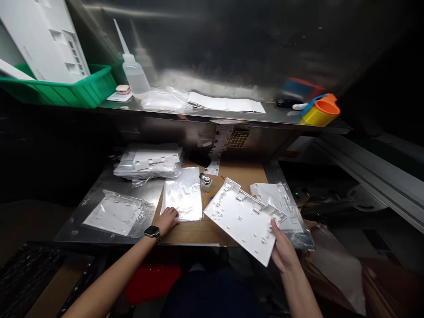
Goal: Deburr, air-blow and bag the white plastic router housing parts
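Note:
My right hand [284,248] is closed on the right end of a white plastic panel [243,223]. The panel is tilted above the table's front edge, its face with small clips and tabs turned up. My left hand [168,221], a watch on its wrist, has its fingers curled together at the lower left corner of a stack of clear plastic bags [183,194]; the fingertips are partly hidden. The bags lie flat on a brown cardboard sheet [194,234]. Behind the panel stands a small clear bottle with a metal top [206,183].
Bagged white panels lie at left [115,214], in a pile [149,161] behind, and at right [278,201]. A dark phone [199,159] lies near the back. The shelf [205,115] holds a green bin [79,90], a squeeze bottle [136,79] and tape rolls [319,114].

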A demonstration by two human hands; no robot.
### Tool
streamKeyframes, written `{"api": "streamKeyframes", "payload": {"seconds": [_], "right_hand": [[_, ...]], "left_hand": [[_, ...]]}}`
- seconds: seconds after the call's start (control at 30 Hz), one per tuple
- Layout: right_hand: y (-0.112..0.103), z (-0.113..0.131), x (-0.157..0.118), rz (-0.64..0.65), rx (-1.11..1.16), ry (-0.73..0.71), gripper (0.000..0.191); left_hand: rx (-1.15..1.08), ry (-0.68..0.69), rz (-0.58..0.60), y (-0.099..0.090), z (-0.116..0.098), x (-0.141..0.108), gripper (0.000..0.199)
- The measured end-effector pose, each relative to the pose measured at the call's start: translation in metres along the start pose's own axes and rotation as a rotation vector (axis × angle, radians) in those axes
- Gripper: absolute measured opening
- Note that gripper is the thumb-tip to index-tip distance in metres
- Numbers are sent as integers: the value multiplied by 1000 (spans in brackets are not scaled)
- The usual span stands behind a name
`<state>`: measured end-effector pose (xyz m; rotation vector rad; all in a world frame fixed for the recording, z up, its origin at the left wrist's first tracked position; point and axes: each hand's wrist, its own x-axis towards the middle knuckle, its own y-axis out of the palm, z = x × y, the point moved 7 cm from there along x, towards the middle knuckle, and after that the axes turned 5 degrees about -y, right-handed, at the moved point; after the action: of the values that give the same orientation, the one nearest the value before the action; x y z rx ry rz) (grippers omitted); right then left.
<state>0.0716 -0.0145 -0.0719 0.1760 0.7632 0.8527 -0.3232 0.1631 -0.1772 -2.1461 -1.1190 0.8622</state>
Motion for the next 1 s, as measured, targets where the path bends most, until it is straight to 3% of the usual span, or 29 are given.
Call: {"api": "streamKeyframes", "payload": {"seconds": [0.2,0.37,0.57,0.8,1.0], "right_hand": [[-1,14,-22,-44,28,-78,57],[-6,16,-28,-63,14,-111,60],[-9,19,-29,-89,-55,-134,67],[-8,25,-21,-97,-106,-134,69],[-3,13,-12,-85,-114,-77,68]], "left_hand": [[258,128,-20,-1,11,1,26],[289,206,-1,4,10,-4,41],[261,139,-42,9,15,-8,28],[109,67,-97,-16,16,4,25],[-15,4,16,-25,17,17,24]]}}
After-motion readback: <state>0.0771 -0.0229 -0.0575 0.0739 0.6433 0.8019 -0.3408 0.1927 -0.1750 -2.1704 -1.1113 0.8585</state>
